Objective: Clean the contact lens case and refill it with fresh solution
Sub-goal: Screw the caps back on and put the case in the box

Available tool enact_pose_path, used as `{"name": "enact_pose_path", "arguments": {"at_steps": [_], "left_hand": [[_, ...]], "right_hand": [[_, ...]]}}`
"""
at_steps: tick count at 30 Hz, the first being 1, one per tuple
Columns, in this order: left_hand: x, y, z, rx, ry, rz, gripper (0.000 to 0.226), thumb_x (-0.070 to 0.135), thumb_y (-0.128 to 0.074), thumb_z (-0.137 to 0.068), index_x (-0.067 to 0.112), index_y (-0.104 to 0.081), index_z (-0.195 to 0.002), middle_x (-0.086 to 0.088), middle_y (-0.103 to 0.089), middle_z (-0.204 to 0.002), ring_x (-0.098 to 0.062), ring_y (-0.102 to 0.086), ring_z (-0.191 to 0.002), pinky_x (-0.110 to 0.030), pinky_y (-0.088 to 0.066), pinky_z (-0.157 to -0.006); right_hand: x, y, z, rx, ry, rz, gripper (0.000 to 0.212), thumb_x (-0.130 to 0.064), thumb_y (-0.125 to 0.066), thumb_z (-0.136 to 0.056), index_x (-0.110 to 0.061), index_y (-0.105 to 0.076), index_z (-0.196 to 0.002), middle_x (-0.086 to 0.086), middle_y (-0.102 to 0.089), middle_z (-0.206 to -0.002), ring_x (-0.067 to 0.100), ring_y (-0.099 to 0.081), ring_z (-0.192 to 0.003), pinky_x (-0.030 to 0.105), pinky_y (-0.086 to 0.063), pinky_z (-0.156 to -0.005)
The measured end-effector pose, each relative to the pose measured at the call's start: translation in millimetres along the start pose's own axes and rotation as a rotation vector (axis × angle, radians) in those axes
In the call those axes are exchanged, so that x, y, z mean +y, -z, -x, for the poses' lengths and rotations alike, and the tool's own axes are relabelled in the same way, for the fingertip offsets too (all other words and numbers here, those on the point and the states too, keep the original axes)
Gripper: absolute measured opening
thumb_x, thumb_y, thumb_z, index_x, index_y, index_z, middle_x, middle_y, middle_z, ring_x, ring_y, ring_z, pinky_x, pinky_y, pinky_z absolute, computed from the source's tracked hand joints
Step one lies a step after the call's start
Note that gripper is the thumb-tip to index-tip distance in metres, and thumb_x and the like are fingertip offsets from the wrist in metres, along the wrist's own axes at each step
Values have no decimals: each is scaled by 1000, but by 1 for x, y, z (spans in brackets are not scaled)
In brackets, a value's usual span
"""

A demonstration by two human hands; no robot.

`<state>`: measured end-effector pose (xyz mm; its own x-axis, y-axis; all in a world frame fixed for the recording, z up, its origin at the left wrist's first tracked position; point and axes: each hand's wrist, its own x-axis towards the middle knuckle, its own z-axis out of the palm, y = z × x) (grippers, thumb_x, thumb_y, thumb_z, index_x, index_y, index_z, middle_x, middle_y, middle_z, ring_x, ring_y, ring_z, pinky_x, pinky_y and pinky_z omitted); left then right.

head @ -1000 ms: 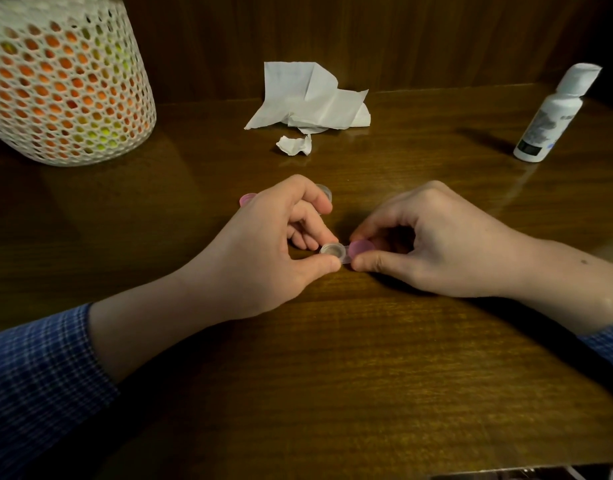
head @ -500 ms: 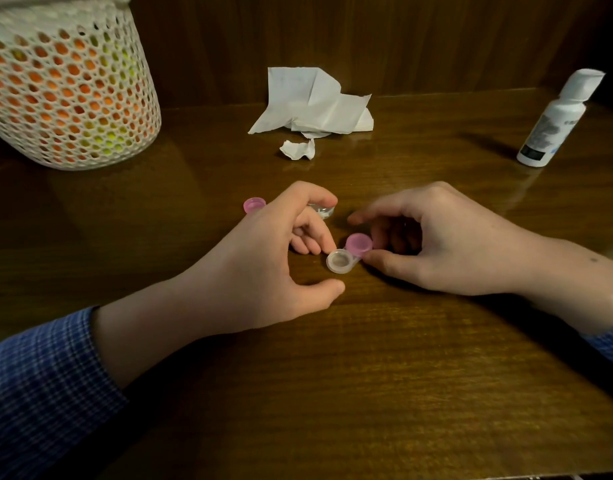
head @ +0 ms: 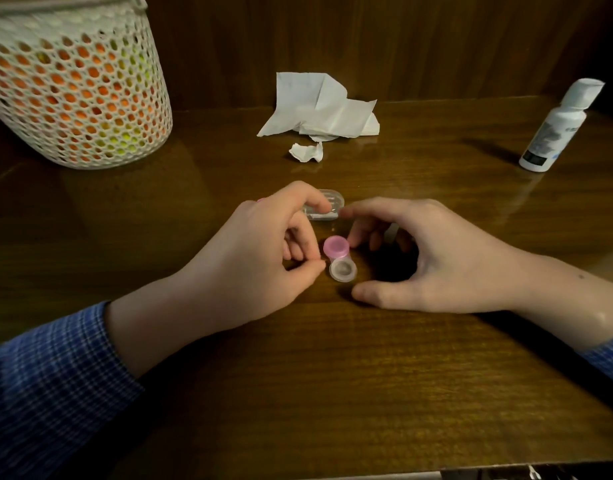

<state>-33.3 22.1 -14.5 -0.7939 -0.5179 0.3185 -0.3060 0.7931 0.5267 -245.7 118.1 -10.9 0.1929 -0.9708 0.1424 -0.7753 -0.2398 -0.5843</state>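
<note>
The contact lens case lies on the wooden table between my hands. Its far well wears a pink cap (head: 336,247) and its near well (head: 343,270) is uncovered. My left hand (head: 263,258) sits just left of the case, thumb tip close to the uncovered well, index finger stretched onto a small clear plastic box (head: 329,202) behind it. My right hand (head: 436,258) curves around the case from the right, fingertips at the pink cap and thumb flat on the table, gripping nothing. A sliver of a second pink cap (head: 260,199) peeks from behind my left hand. The white solution bottle (head: 557,129) stands far right.
A crumpled white tissue (head: 319,109) and a small torn wad (head: 307,152) lie at the back centre. A white mesh basket (head: 73,88) of orange and yellow items stands back left. A wooden wall closes off the far side.
Both hands have let go of the case, which now lies turned with the uncovered well nearest me. My left index finger has reached back onto the clear box. My right hand has spread apart.
</note>
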Motion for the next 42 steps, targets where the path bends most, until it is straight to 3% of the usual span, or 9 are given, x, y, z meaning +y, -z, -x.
{"name": "enact_pose_path", "arguments": {"at_steps": [12, 21, 24, 27, 29, 32, 35, 37, 42], "left_hand": [[-18, 21, 15, 24, 64, 27, 54, 47, -77, -67, 26, -66, -116, 15, -65, -98, -11, -66, -75, -32, -61, -61], [-39, 37, 28, -39, 16, 36, 35, 41, -77, -73, 30, -73, -107, 14, -65, -94, -8, -67, -83, -23, -60, -65], [-48, 45, 29, -24, 78, 83, 32, 25, -83, -74, 31, -74, -104, 14, -67, -91, -7, -68, -83, -25, -62, -66], [-58, 54, 30, -23, 133, 127, 34, 11, -82, -76, 33, -74, -100, 17, -70, -93, -7, -71, -81, -27, -63, -68], [-60, 55, 31, -27, 132, 148, 36, 6, -80, -77, 33, -74, -100, 16, -69, -93, -8, -71, -82, -30, -64, -68], [-57, 53, 33, -53, 77, 132, 36, 8, -79, -79, 32, -73, -105, 16, -66, -98, -9, -68, -87, -31, -62, -69], [-53, 52, 34, -110, 4, 84, 36, 16, -77, -81, 34, -71, -111, 18, -64, -107, -10, -64, -96, -31, -58, -71], [-52, 51, 35, -130, -31, 65, 35, 20, -76, -82, 33, -71, -114, 17, -64, -109, -11, -63, -98, -31, -56, -71], [-53, 47, 34, -132, -54, 70, 36, 28, -75, -83, 31, -70, -119, 16, -65, -110, -12, -62, -94, -30, -53, -71]], "right_hand": [[-14, -31, -23, 78, 41, -60, 80, -31, -83, -81, -21, -44, -151, -20, -69, -107, -5, -66, -98, 8, -51, -77], [-27, -53, -44, 110, 86, -42, 76, -28, -80, -83, -26, -45, -149, -21, -69, -103, 0, -68, -97, 19, -57, -81], [-31, -55, -49, 114, 89, 20, 74, -37, -78, -83, -25, -47, -149, -21, -68, -106, 0, -67, -99, 24, -58, -83], [-34, -46, -52, 229, 96, 54, 58, -50, -68, -84, -29, -59, -137, -21, -68, -108, -1, -65, -103, 20, -55, -88], [-31, -33, -63, 310, 83, 74, 46, -40, -66, -84, -27, -66, -129, -18, -70, -106, 1, -65, -99, 19, -54, -86], [-27, -14, -92, 164, 39, 302, 47, -30, -68, -86, -27, -65, -132, -11, -69, -117, 3, -58, -101, 27, -51, -87], [-25, -10, -121, -78, 56, 498, 56, -35, -71, -86, -33, -57, -140, -6, -61, -135, 13, -51, -120, 35, -46, -96], [-26, -13, -133, -171, 83, 579, 53, -39, -69, -87, -38, -57, -139, -7, -60, -134, 17, -50, -121, 40, -47, -96], [-31, -12, -149, -238, 139, 661, 29, -36, -64, -96, -42, -68, -124, -19, -61, -105, 3, -51, -93, 19, -37, -67]]}}
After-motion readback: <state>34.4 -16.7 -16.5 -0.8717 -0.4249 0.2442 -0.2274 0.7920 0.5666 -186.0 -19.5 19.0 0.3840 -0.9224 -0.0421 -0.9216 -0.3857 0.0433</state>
